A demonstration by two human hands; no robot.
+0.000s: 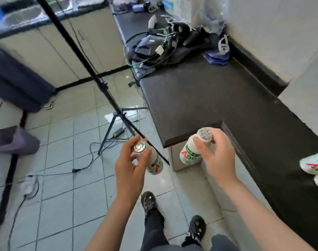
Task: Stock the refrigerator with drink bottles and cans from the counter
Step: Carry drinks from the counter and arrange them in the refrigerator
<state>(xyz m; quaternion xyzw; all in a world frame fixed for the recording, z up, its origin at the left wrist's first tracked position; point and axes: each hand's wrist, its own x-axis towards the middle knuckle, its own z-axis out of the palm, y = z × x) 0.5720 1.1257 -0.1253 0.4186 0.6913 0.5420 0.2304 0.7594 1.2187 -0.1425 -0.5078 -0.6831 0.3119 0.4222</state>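
Observation:
My left hand [132, 163] grips a small white drink bottle [154, 163] with a foil top and green and red lettering, held over the tiled floor. My right hand [215, 154] grips a second white bottle [190, 153] of the same kind near the corner of the dark counter [218, 98]. More white bottles [314, 164] of this kind stand on the counter at the right edge of view, partly cut off. No refrigerator is in view.
A black tripod [107, 91] stands on the floor just left of the counter, its leg crossing beside my left hand. Cables, bags and cloths [165, 46] pile at the counter's far end. Wires and a power strip [30, 184] lie on the floor.

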